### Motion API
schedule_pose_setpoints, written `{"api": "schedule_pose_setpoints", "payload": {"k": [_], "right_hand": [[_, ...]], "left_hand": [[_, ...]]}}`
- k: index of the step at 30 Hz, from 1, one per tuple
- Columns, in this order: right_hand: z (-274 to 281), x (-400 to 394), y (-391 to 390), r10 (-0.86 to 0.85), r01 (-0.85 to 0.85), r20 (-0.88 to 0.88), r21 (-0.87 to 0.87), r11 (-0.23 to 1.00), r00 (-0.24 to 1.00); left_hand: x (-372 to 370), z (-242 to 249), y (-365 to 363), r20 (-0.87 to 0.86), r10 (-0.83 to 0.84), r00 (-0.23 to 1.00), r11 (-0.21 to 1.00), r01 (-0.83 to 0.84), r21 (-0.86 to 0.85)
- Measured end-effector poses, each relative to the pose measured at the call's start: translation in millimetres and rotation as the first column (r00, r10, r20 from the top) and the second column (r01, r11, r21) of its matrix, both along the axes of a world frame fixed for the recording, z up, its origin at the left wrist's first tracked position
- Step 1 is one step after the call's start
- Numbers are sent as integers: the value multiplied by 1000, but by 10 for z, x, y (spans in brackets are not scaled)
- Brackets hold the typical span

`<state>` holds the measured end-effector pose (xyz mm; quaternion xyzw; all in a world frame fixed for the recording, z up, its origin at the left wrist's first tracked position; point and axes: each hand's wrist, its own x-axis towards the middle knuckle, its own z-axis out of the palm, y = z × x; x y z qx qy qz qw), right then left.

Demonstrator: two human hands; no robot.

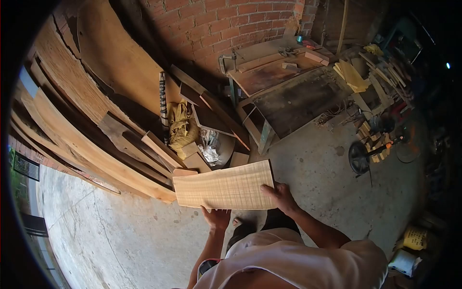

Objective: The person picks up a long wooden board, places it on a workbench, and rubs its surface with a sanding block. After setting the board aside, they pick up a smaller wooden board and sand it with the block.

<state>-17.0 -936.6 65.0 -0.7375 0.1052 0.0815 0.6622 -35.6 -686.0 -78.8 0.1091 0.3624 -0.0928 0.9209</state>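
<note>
A wide, pale wooden board with visible grain is held in front of my body, at waist height or so. My right hand grips its right end, thumb on the upper face and the other fingers out of sight beneath. Under the lower edge, my left hand supports the board; its fingertips are hidden behind the wood. Just beyond the board's far edge lie wood offcuts and a crumpled white plastic bag.
Long planks lean along the left side. A workbench with a clamp stands by the brick wall. On the right, a black wheel sits near stacked wood pieces. Concrete floor surrounds me.
</note>
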Motion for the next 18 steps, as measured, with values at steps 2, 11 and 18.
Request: {"api": "schedule_pose_setpoints", "payload": {"k": [2,11,18], "right_hand": [[-71,-193,-388,-83,81,-46,-41,996,996],[-12,-641,-2443,-318,346,-151,236,908,936],[-181,-223,-3451,-453,530,-290,313,788,843]], "left_hand": [[309,405,-428,132,-7,991,999,12,-37],[1337,759,-2892,286,-313,906,885,169,433],[2198,604,-4172,256,-459,851,721,188,666]]}}
